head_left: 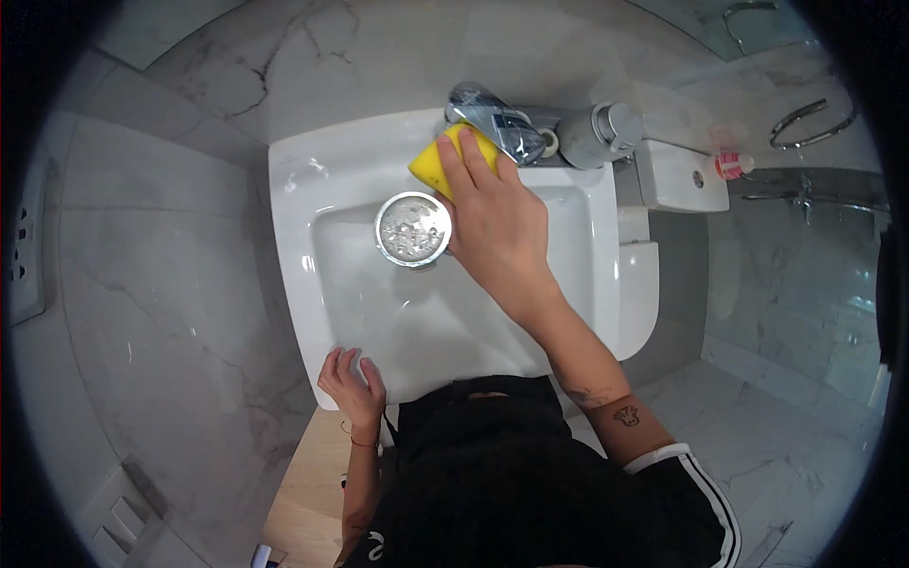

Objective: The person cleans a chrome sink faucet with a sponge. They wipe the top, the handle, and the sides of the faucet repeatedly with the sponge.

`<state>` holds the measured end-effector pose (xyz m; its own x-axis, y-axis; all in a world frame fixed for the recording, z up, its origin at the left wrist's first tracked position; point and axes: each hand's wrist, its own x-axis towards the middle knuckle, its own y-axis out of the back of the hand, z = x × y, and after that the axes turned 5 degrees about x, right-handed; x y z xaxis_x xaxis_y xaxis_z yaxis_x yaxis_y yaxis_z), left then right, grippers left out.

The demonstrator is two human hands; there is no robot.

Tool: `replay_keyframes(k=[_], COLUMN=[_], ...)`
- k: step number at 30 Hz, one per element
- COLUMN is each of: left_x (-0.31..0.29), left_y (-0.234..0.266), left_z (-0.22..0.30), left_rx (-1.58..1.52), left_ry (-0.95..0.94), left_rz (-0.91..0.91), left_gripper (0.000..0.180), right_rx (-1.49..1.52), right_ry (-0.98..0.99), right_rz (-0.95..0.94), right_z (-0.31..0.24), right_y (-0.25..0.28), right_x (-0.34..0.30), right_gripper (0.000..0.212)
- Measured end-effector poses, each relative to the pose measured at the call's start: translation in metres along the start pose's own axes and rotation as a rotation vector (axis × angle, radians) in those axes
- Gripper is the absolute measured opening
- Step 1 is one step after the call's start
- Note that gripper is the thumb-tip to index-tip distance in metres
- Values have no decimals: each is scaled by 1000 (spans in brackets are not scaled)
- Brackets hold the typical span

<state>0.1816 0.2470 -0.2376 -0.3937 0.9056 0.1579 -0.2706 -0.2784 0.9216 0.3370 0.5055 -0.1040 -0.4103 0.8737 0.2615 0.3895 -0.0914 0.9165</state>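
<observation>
The sponge (453, 159) is bright yellow, thick and soft, with rounded corners. It sits in the upper middle of the frame, on the back rim of the white sink (303, 189), just in front of the chrome faucet (497, 123) and touching it. Only its left part shows; the rest is hidden under the right hand (497, 227). The fingers (454, 161) of this hand lie stretched over the sponge and press it flat against the rim, so they are grasping it from above, not curled into a fist.

Just left of the hand, in the basin, there is a round metal drain plug (413, 229) with water drops on it. To the right of the faucet stands a grey bottle (598, 133).

The left hand (352, 383) rests at the lower left of the frame on the front edge of the sink. Its fingers are released and lightly bent, holding nothing. Below it a pale wooden surface (303, 492) shows.
</observation>
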Motion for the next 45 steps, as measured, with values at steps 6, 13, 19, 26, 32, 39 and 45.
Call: replay_keyframes(k=[6, 13, 19, 26, 32, 39, 45], left_x=[-1, -5, 0, -2, 4, 4, 6], left_y=[2, 2, -1, 0, 3, 2, 1], left_z=[1, 0, 2, 2, 7, 7, 8], left_rx=[-9, 1, -16, 19, 6, 21, 15], left_ry=[5, 4, 0, -13, 2, 8, 27], left_rz=[20, 33, 38, 61, 46, 57, 60], left_gripper=[29, 28, 27, 27, 27, 28, 28], right_rx=[135, -12, 105, 484, 789, 1016, 892], right_ry=[-66, -118, -163, -215, -134, -44, -61], right_rz=[-116, 14, 45, 60, 69, -111, 5], right_z=[2, 8, 7, 19, 67, 92, 77], right_y=[24, 1, 4, 5, -28, -23, -28], right_x=[-26, -14, -26, -55, -28, -42, -40], right_gripper=[46, 44, 40, 35, 45, 38, 32])
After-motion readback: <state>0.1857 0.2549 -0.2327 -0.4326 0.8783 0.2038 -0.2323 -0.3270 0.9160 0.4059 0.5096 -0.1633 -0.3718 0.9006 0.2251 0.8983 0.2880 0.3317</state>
